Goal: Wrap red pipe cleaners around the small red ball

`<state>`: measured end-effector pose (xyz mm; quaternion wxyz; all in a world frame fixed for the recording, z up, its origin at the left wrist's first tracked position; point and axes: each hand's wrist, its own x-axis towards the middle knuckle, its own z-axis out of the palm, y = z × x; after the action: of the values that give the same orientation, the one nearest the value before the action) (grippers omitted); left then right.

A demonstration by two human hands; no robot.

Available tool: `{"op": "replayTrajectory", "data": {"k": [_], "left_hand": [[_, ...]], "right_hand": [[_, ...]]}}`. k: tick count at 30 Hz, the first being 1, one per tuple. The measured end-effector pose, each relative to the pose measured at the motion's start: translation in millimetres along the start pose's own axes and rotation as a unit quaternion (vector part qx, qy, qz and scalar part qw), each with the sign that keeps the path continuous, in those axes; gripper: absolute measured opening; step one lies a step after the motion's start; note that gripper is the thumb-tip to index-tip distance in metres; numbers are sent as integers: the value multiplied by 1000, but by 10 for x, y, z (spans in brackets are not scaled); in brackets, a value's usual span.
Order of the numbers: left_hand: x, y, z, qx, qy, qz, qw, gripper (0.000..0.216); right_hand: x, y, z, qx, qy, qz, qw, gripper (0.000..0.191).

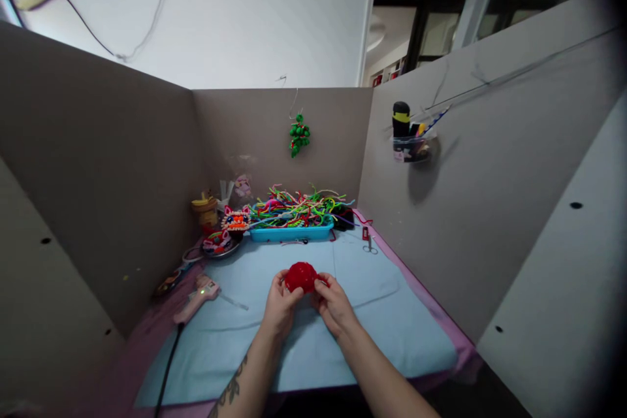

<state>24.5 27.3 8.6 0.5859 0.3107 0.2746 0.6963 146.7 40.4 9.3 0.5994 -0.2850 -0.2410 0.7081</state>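
A rounded, fuzzy red piece (300, 276), which looks made of bent pipe cleaners, is held up above the light blue cloth (362, 333). My left hand (283, 302) grips its left side, thumb toward me. On its right edge, the fingers of my right hand (334, 304) are pinched together. Whether the right fingertips hold a separate strand of the red piece is too small to tell. Left of my hands lies a pink glue gun (196, 300), with a small light lit and a clear stick (233, 302) beside it.
A blue tray (291, 234) heaped with colourful pipe cleaners (298, 208) stands at the back. Finished fuzzy figures (236, 219) and a metal bowl (223, 251) sit at the back left. Small scissors (370, 247) lie at the back right. Grey partitions (450, 209) enclose the table.
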Motion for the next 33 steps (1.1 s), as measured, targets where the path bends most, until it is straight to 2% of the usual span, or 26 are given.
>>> {"op": "replayTrajectory", "data": {"k": [6,12,18,22,25,27,28,31,33], "left_hand": [[-28,125,-10,-60,-50,-50,996,51],[-23,90,4,-47,-35,-37,998,54],[-13,56,20,-17,-5,-16,1000,58],[-5,57,8,-21,7,-12,1000,59],[18,42,-28,-24,19,-7,999,60],[44,24,-63,-27,40,-1,999,60],[58,15,-81,-28,54,2,998,60],[92,-10,-124,-34,89,2,995,59],[97,-18,-134,-37,89,-8,995,57]], "right_hand": [[95,39,-29,57,42,7,997,41],[129,73,-64,78,50,42,995,35],[116,88,-24,79,63,40,994,36],[91,88,-22,31,55,22,998,35],[73,65,-85,-93,50,-31,994,32],[56,33,-141,-230,50,-95,967,36],[43,14,-164,-306,53,-138,941,38],[-16,-28,-176,-491,50,-279,823,37],[-61,-32,-132,-562,23,-347,750,31]]}}
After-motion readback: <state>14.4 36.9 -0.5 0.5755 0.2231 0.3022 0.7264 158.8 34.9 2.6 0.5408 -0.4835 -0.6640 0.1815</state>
